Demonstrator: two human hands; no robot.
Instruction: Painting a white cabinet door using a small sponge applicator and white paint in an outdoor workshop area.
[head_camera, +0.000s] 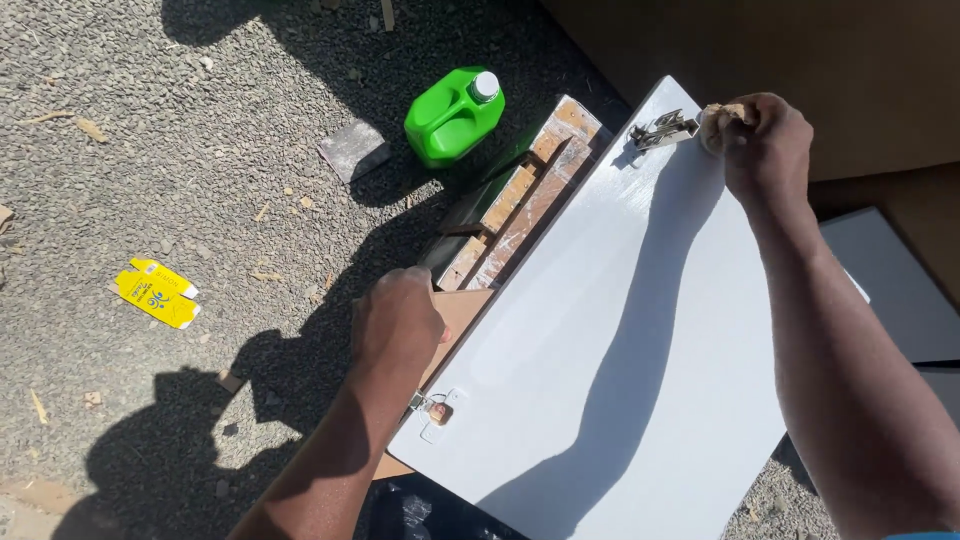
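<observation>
A white painted panel (620, 340) lies tilted across the middle, with a metal hinge (660, 130) at its far corner and a second hinge (436, 410) on its near left edge. My right hand (765, 140) is closed on a small pale wad, perhaps cloth (716, 118), pressed beside the far hinge. My left hand (395, 320) grips the panel's left edge, just above the near hinge, over a brown board (462, 310) underneath.
A green plastic jug with a white cap (452, 118) lies on the gravel, next to a grey block (353, 150). A wooden pallet piece (525, 195) sits under the panel. A flattened yellow carton (155, 292) lies left. Another white panel (890, 280) is at right.
</observation>
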